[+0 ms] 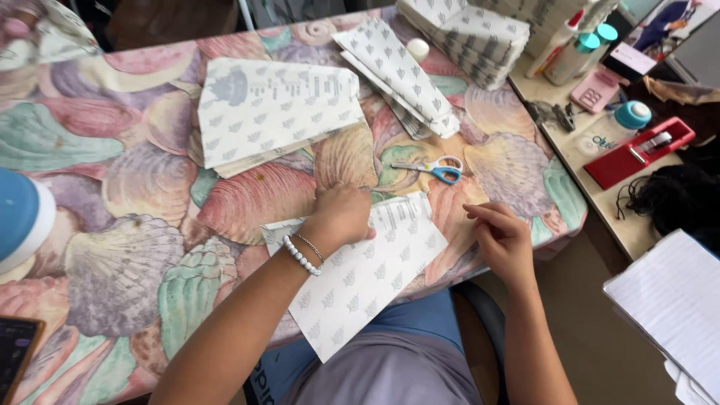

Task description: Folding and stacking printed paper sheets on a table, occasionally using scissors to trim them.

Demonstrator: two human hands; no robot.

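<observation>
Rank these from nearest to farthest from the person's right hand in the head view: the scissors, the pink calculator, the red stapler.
From the right hand:
1. Scissors, on the shell-patterned cloth just beyond the hand.
2. Red stapler, on the side table to the right.
3. Pink calculator, farther back on that table.

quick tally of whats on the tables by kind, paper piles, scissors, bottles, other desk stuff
Paper sheet under the left hand and right hand: 1
Paper piles: 3
Scissors: 1
Bottles: 3
Pink calculator: 1
Red tray: 1
Total: 10
</observation>
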